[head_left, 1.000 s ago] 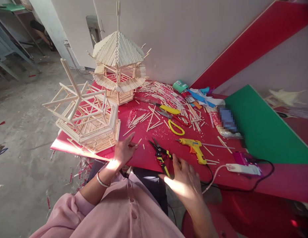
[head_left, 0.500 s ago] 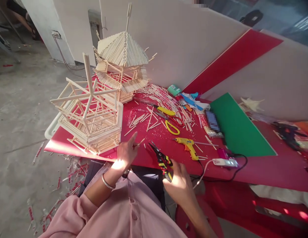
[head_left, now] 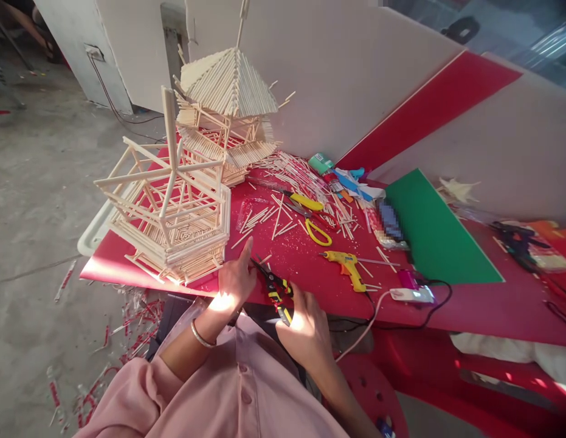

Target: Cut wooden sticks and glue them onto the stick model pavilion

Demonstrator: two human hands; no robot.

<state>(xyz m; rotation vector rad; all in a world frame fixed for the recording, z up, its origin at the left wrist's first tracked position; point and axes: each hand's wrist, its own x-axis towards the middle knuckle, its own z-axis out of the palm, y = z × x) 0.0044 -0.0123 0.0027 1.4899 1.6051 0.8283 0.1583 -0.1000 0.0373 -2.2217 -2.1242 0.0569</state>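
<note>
Black-and-yellow metal pliers (head_left: 272,286): I see them slanted, tips leftward.
Thin pale wooden stick (head_left: 266,258): near those tips.

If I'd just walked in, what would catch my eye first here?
Probably the roofed stick model at the back of the red table, with an open stick frame in front of it. At the near edge, the right hand holds black-and-yellow cutters; a yellow glue gun lies to their right.

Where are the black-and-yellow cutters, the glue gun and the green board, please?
Black-and-yellow cutters (head_left: 272,286), head view: near the pivot.
Glue gun (head_left: 349,264), head view: the body.
Green board (head_left: 438,234), head view: flat face.
</note>
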